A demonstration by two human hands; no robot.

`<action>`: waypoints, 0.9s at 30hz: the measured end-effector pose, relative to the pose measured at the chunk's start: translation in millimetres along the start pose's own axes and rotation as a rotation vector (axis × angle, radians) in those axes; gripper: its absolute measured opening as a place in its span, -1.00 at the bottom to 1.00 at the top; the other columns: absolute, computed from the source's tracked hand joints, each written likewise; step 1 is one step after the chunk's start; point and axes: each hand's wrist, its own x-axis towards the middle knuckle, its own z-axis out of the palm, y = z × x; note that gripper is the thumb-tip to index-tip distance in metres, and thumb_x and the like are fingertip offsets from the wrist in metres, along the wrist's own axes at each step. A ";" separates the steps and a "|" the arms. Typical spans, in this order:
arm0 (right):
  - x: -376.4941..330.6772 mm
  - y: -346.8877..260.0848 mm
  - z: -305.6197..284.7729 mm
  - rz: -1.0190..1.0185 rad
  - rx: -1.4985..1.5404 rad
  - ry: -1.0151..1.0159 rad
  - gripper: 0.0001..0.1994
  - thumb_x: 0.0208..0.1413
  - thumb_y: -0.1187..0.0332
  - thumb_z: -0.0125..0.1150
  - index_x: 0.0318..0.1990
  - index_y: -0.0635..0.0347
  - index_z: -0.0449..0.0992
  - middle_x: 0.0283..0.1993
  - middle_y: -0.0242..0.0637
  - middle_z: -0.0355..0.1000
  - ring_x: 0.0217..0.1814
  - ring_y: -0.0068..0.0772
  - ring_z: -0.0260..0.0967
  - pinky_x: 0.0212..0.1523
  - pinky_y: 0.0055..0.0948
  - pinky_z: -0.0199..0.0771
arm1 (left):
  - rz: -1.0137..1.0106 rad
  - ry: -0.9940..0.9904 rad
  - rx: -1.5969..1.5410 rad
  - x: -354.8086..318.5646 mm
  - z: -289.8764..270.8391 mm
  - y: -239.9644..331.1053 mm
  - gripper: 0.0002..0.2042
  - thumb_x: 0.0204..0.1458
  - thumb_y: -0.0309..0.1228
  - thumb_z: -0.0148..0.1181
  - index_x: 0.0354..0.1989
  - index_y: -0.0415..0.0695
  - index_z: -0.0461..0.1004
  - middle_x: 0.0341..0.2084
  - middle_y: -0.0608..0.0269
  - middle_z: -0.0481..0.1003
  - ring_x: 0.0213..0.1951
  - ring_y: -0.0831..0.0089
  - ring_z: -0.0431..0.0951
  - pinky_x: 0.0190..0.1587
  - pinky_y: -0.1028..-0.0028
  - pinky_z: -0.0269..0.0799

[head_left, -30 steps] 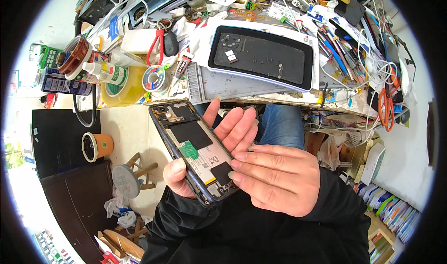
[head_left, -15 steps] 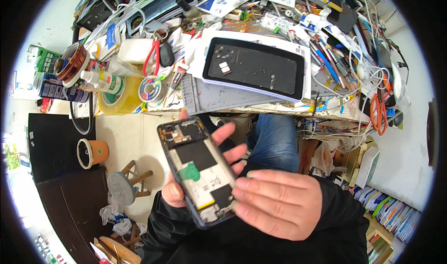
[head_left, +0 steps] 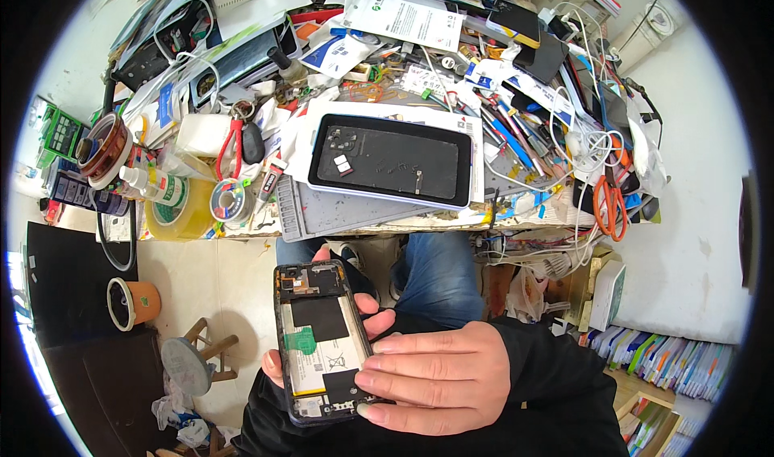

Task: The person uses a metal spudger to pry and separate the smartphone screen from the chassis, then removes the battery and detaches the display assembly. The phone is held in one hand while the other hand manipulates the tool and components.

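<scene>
An opened phone (head_left: pixel 326 332) lies face down in my left hand (head_left: pixel 376 318), its back cover off. Its pale battery, black pads and a green sticker show. My left fingers come round its right edge and the thumb presses the left edge; the palm is hidden beneath. Across the lower right of the phone lie the stretched fingertips of my right hand (head_left: pixel 443 376), flat and not wrapped round it. On the bench ahead, a black shallow tray (head_left: pixel 387 154) with a pale lilac rim holds small screws and little white-and-red pieces.
A grey mat (head_left: pixel 339 215) lies under the tray on the cluttered bench. Left are a solder spool (head_left: pixel 231 201), a bottle (head_left: pixel 157 184) and yellow tape (head_left: pixel 181 221). Pens, cables and orange-handled scissors (head_left: pixel 610 207) lie right. A stool (head_left: pixel 185 366) stands on the floor at left.
The view has shifted, so the bench sits lower and more to the left. In the picture, the phone and both hands are lower and further left; the phone is turned more upright.
</scene>
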 end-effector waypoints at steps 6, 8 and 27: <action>0.9 3.2 1.3 0.018 0.008 -0.003 -0.85 0.21 0.61 0.29 -0.09 0.36 0.67 -0.01 -0.02 0.64 0.02 -0.18 0.65 0.14 -0.23 0.72 | -0.004 0.060 0.172 5.1 3.0 -3.8 0.31 -0.07 0.00 0.62 0.65 0.20 -0.41 0.27 -0.32 0.34 0.34 -0.29 0.41 0.45 -0.11 0.31; 2.9 3.3 0.4 0.025 -0.032 -0.052 -0.80 0.20 0.63 0.30 -0.03 0.30 0.66 0.05 -0.07 0.63 0.10 -0.19 0.63 0.18 -0.14 0.70 | -0.003 -0.057 0.080 6.3 7.0 -2.0 0.26 0.08 -0.11 0.55 0.65 0.11 -0.50 0.37 -0.44 0.20 0.39 -0.27 0.32 0.49 0.03 0.21; -3.4 17.6 8.9 0.115 -0.195 -0.101 -0.78 0.13 0.46 0.34 -0.06 0.29 0.64 -0.03 -0.14 0.64 0.02 -0.15 0.64 0.17 -0.08 0.68 | 0.050 -0.064 0.052 4.5 2.2 -17.8 0.51 -0.48 -0.46 0.74 0.66 0.03 -0.36 0.46 0.04 0.24 0.32 0.31 0.42 0.37 0.31 0.29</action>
